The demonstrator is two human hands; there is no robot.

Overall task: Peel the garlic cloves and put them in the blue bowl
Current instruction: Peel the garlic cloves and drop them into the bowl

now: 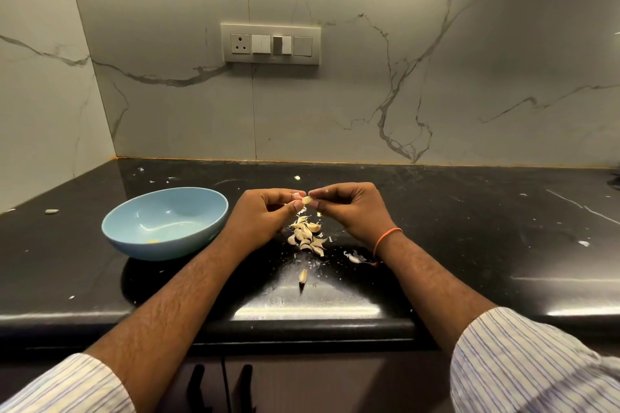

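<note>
Black stone countertop fills the middle of the frame. At centre, the left hand and right hand meet, both pinching one pale garlic clove between curled fingertips. Just below them lies a pile of cloves and skins. The blue bowl sits at centre left, beside the left wrist.

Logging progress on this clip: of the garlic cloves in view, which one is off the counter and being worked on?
The garlic clove pinched between the left hand and the right hand. The pile of cloves and the lone clove lie on the counter.
</note>
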